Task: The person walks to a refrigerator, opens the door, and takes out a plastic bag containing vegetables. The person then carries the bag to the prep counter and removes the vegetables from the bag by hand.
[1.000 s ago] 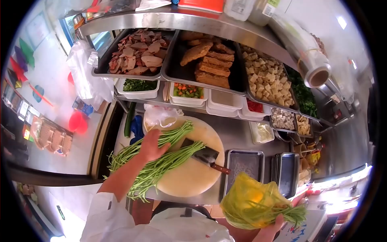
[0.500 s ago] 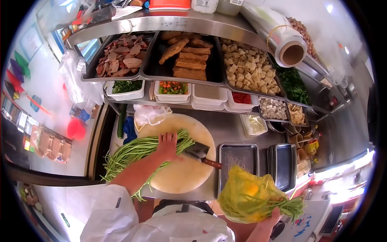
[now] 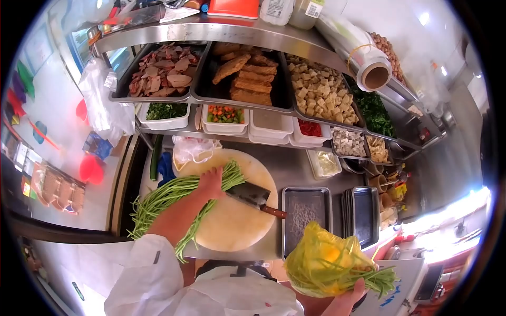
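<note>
A bunch of long green beans [image 3: 163, 203] lies across the left side of a round cutting board [image 3: 237, 229], its ends hanging past the board's edge. My left hand [image 3: 211, 183] rests over the bunch with its fingers curled on it. Right beside it a cleaver [image 3: 249, 194] lies flat on the board, its wooden handle pointing right. Low on the right, my right hand [image 3: 350, 296] grips a yellow plastic bag [image 3: 319, 260]. Green stalks [image 3: 380, 280] stick out of the bag's mouth, near my fingers; what else the bag holds is hard to make out.
A metal tray [image 3: 305, 210] with small bits in it sits right of the board, beside a stack of trays [image 3: 363, 213]. Above, a shelf holds trays of sliced meat [image 3: 163, 73], brown slabs [image 3: 253, 87] and tofu cubes [image 3: 321, 95]. A white plastic bag [image 3: 194, 150] lies behind the board.
My left hand has shifted slightly left along the beans, exposing more of the cleaver's blade. The yellow bag stays in my right hand, nearly in place. The whole view has turned slightly.
</note>
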The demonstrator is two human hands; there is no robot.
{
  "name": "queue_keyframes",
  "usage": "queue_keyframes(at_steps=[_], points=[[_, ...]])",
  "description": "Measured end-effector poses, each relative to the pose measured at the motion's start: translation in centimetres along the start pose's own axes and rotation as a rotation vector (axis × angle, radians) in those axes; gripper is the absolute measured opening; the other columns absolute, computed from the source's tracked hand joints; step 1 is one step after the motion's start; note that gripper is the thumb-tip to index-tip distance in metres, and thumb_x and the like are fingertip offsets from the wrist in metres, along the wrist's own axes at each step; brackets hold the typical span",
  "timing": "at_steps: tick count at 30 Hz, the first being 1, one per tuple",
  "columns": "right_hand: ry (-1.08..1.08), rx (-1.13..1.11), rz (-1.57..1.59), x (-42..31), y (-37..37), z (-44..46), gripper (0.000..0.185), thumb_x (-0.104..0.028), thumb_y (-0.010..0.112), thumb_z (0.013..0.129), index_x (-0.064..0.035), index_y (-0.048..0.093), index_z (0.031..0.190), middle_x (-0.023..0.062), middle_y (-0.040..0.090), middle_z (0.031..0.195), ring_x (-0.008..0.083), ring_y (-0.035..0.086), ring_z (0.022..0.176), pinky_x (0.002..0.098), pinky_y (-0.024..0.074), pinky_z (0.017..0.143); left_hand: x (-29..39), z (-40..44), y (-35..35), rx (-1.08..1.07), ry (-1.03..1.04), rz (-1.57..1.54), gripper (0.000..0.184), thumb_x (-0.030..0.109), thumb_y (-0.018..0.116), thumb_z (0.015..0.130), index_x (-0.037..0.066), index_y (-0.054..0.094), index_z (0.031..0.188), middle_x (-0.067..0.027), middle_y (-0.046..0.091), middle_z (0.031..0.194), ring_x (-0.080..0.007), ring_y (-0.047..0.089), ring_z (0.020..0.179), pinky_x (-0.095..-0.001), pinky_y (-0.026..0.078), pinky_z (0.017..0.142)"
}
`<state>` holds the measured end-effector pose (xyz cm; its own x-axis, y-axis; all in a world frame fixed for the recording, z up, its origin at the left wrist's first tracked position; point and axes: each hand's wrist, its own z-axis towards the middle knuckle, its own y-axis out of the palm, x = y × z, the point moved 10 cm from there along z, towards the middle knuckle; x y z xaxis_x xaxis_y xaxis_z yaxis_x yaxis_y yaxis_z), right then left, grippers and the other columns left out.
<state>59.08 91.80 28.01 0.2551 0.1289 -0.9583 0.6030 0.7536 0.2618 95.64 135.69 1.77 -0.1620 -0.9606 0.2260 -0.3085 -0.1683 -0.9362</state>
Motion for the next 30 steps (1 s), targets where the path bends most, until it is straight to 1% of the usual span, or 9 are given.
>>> queue_keyframes(at_steps=[7, 13, 15, 17, 18, 21, 24, 27, 30], points=[[-0.015, -0.019, -0.025, -1.0, 0.5, -1.2, 0.085, -0.036, 0.076, 0.075, 0.0001, 0.037, 0.141, 0.0143, 0.052, 0.124, 0.0276, 0.056, 0.114, 0.0413, 0.0509, 0.098, -3.8, -8.4, -9.8, 0.345, 0.068, -0.559, 0.104, 0.03, 0.085, 0.063, -0.003, 0.03, 0.145, -0.0278, 0.05, 0.135, -0.0417, 0.055, 0.123, -0.0447, 0.047, 0.102], [0.0, -0.106, 0.002, -0.5, 2.6, -0.8, 0.086, -0.038, 0.076, 0.074, 0.0019, 0.037, 0.14, 0.0148, 0.053, 0.121, 0.0272, 0.057, 0.111, 0.04, 0.0517, 0.096, -11.8, -25.2, -16.3, 0.88, -0.03, -0.844, 0.104, 0.016, 0.086, 0.064, -0.004, 0.027, 0.147, -0.0195, 0.056, 0.128, -0.0316, 0.057, 0.119, -0.0416, 0.045, 0.104], [0.005, -0.149, 0.015, -0.4, 3.5, -0.6, 0.087, -0.039, 0.076, 0.074, 0.0025, 0.037, 0.139, 0.015, 0.053, 0.12, 0.027, 0.058, 0.11, 0.0396, 0.052, 0.096, -13.8, -31.8, -16.6, 1.041, 0.023, -1.042, 0.092, 0.008, 0.083, 0.067, -0.004, 0.033, 0.143, -0.0142, 0.058, 0.122, -0.0261, 0.058, 0.113, -0.0407, 0.047, 0.101], [0.013, -0.163, 0.036, -0.5, 5.0, -0.2, 0.087, -0.039, 0.076, 0.073, 0.0031, 0.037, 0.139, 0.0151, 0.053, 0.119, 0.0268, 0.058, 0.109, 0.0392, 0.0522, 0.095, -13.0, -37.9, -18.3, 1.008, 0.045, -1.182, 0.078, 0.003, 0.078, 0.071, -0.004, 0.039, 0.139, -0.0132, 0.059, 0.119, -0.0237, 0.06, 0.109, -0.0382, 0.049, 0.098], [0.026, -0.112, 0.071, -0.7, 5.7, -0.1, 0.08, -0.041, 0.078, 0.072, 0.0, 0.041, 0.13, 0.0105, 0.053, 0.113, 0.0222, 0.058, 0.103, 0.0347, 0.0517, 0.091, -13.0, -41.9, -19.0, 1.108, 0.046, -1.071, 0.072, 0.003, 0.076, 0.073, -0.004, 0.042, 0.136, -0.0132, 0.06, 0.119, -0.0231, 0.06, 0.108, -0.0378, 0.05, 0.097], [0.0, -0.411, 0.115, -2.0, 9.4, 1.7, 0.075, -0.042, 0.08, 0.071, -0.0038, 0.043, 0.123, 0.0064, 0.051, 0.108, 0.0178, 0.056, 0.1, 0.0313, 0.05, 0.088, -13.0, -54.1, -19.5, 1.379, -0.08, -0.715, 0.066, 0.01, 0.075, 0.078, -0.005, 0.045, 0.135, -0.0131, 0.06, 0.121, -0.0236, 0.06, 0.109, -0.0377, 0.05, 0.096], [0.065, -0.524, 0.227, -1.5, 9.6, 2.7, 0.071, -0.037, 0.083, 0.071, -0.007, 0.042, 0.12, 0.0035, 0.049, 0.107, 0.0146, 0.054, 0.101, 0.0292, 0.0476, 0.088, -9.9, -62.5, -22.5, 1.606, 0.013, -0.662, 0.07, 0.026, 0.077, 0.082, -0.005, 0.045, 0.136, -0.013, 0.059, 0.122, -0.0245, 0.06, 0.109, -0.0384, 0.049, 0.097], [0.059, -0.587, 0.278, 0.0, 7.8, 3.7, 0.076, -0.038, 0.078, 0.076, -0.0025, 0.04, 0.13, 0.0079, 0.05, 0.114, 0.019, 0.054, 0.106, 0.0331, 0.0476, 0.091, -7.7, -67.6, -24.4, 1.593, -0.052, -0.621, 0.083, 0.043, 0.08, 0.081, -0.005, 0.043, 0.138, -0.0142, 0.057, 0.124, -0.0258, 0.058, 0.11, -0.0391, 0.047, 0.099], [0.132, -0.576, 0.352, 1.0, 6.7, 3.6, 0.073, -0.033, 0.081, 0.074, -0.005, 0.04, 0.128, 0.0058, 0.049, 0.115, 0.0174, 0.052, 0.108, 0.0325, 0.0456, 0.094, -6.0, -68.9, -25.9, 1.565, -0.069, -0.548, 0.087, 0.033, 0.081, 0.079, -0.003, 0.036, 0.143, -0.015, 0.054, 0.128, -0.0256, 0.056, 0.113, -0.0391, 0.047, 0.099]])
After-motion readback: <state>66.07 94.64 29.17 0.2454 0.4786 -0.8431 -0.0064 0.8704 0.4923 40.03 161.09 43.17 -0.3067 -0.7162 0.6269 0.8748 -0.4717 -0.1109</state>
